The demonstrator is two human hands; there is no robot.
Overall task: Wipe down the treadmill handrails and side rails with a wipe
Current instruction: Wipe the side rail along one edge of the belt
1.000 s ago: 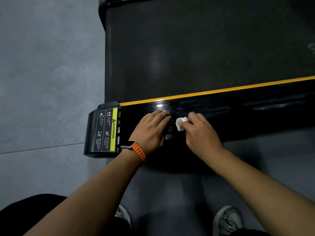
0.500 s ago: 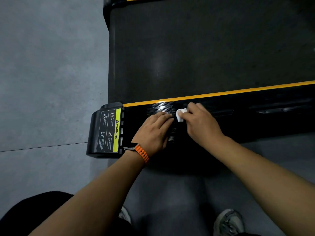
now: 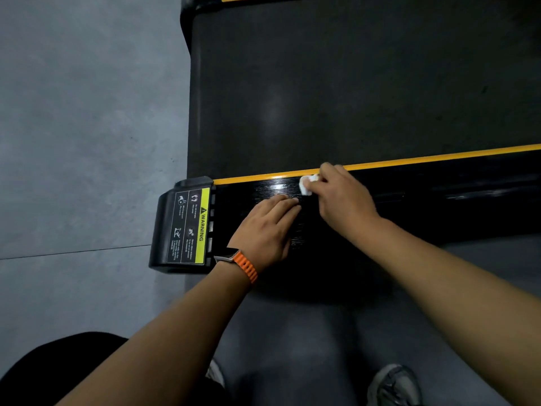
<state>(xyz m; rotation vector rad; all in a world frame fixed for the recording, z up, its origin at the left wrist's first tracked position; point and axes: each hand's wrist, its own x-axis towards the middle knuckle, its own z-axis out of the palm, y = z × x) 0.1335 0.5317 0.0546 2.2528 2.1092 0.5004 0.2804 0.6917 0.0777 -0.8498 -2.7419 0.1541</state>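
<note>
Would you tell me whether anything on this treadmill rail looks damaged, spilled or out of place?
Nothing stands out: the side rail looks intact, the warning label lies flat, and the right hand holds the wipe.

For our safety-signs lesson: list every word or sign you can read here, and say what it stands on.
"WARNING", with a triangle sign: on the yellow edge of the label on the end cap.
Small print by the label's pictograms: too small to read.
Nothing else readable.
</note>
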